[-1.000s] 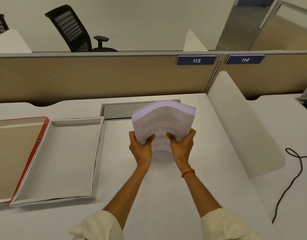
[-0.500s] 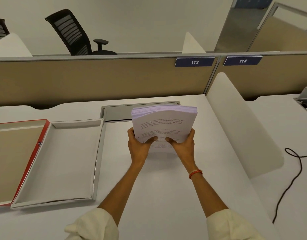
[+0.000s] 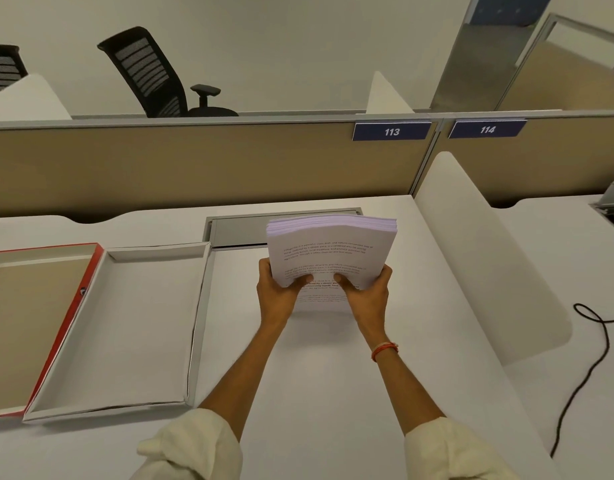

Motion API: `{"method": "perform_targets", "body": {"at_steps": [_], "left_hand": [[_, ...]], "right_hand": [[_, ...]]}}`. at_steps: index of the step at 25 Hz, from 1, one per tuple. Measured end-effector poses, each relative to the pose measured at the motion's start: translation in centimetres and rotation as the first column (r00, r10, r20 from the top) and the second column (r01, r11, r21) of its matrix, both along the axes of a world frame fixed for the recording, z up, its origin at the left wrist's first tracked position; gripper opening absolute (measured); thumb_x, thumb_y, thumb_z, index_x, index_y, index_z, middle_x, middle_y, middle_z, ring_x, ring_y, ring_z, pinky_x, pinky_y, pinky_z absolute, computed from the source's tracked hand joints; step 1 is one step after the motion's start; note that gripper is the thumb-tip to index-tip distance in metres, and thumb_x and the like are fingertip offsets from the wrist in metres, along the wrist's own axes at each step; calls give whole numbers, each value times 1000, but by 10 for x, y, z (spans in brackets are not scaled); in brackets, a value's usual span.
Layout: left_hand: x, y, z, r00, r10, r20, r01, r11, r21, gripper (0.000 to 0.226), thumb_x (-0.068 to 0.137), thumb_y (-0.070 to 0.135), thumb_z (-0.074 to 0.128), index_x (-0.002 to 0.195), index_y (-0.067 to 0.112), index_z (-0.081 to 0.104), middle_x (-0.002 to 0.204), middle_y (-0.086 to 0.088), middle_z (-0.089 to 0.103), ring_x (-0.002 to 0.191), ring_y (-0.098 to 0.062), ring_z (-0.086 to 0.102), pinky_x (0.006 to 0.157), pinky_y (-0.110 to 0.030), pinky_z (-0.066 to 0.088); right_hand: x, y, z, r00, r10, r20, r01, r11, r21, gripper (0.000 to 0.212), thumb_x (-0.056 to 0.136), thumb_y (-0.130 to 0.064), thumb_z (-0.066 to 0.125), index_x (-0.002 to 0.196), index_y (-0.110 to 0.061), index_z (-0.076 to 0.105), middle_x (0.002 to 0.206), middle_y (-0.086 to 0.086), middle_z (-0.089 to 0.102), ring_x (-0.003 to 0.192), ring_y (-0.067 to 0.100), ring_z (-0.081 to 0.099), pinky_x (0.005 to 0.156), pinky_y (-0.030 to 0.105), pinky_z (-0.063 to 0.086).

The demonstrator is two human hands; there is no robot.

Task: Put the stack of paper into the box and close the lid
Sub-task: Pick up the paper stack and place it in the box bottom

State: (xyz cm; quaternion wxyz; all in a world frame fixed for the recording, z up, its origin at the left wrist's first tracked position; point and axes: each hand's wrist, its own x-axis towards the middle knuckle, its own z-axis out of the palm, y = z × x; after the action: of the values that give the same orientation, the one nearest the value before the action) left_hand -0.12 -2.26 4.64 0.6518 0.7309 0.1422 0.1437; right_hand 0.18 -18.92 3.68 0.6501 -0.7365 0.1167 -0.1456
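Both hands, left hand (image 3: 281, 292) and right hand (image 3: 366, 294), have fingers (image 3: 304, 279) clamped on the paper stack (image 3: 330, 252); the open box (image 3: 125, 327) lies off to the left, nearest the left hand.

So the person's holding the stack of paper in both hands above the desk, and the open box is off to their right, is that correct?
Not quite. In the head view both hands, left and right, do hold the stack of paper above the desk, but the open box lies to their left, not their right, with its red-edged lid folded out beyond it.
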Motion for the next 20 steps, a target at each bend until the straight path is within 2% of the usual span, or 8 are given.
{"method": "perform_targets", "body": {"at_steps": [5, 7, 8, 10, 12, 16, 20], "left_hand": [[8, -6, 11, 999, 25, -36, -23, 998, 54, 58, 66, 30, 86, 106, 35, 44, 95, 23, 58, 85, -7, 64, 56, -3, 49], [12, -4, 19, 997, 32, -72, -26, 996, 80, 59, 65, 30, 87, 106, 34, 43, 95, 20, 58, 78, -6, 63, 50, -3, 49], [15, -2, 23, 995, 39, -94, -30, 995, 94, 60, 65, 31, 87, 106, 33, 43, 96, 16, 59, 75, -7, 63, 51, -6, 49], [19, 2, 32, 987, 63, -146, -44, 990, 131, 61, 64, 31, 88, 106, 29, 43, 101, 8, 60, 76, -11, 63, 63, -17, 54], [21, 7, 36, 971, 80, -227, -35, 980, 195, 62, 64, 32, 88, 108, 22, 46, 107, 0, 62, 82, -14, 61, 70, -27, 55], [20, 22, 35, 928, 32, -371, 80, 956, 283, 61, 68, 32, 86, 115, 11, 53, 118, -10, 67, 97, -27, 69, 71, -29, 53], [8, 37, 32, 915, 10, -402, 127, 942, 311, 61, 69, 32, 86, 116, 8, 55, 120, -13, 68, 101, -30, 69, 75, -32, 55]], "right_hand": [[12, 8, 17, 998, -45, -39, 43, 998, -41, 67, 68, -18, 88, 108, -25, 34, 102, -11, 55, 90, 3, 60, 58, 6, 53], [19, 10, 29, 995, -48, -89, 38, 993, -114, 65, 69, -20, 87, 105, -23, 33, 104, -2, 54, 86, 9, 62, 56, 11, 55], [22, 11, 36, 990, -57, -125, 34, 984, -175, 65, 68, -22, 87, 106, -21, 33, 107, 2, 54, 88, 15, 63, 61, 19, 59], [31, 11, 47, 970, -74, -232, -5, 947, -322, 69, 68, -26, 87, 111, -13, 35, 114, 10, 57, 99, 27, 63, 80, 41, 61], [39, 11, 54, 934, -56, -353, -101, 906, -411, 74, 67, -30, 88, 115, -7, 37, 120, 16, 59, 108, 34, 62, 89, 47, 57], [40, 13, 52, 860, 39, -510, -272, 879, -391, 74, 67, -32, 88, 119, -1, 45, 122, 16, 63, 110, 34, 65, 86, 40, 57], [27, 26, 43, 848, 69, -526, -297, 883, -363, 69, 66, -29, 89, 114, -2, 47, 119, 15, 65, 106, 32, 66, 75, 32, 53]]}}
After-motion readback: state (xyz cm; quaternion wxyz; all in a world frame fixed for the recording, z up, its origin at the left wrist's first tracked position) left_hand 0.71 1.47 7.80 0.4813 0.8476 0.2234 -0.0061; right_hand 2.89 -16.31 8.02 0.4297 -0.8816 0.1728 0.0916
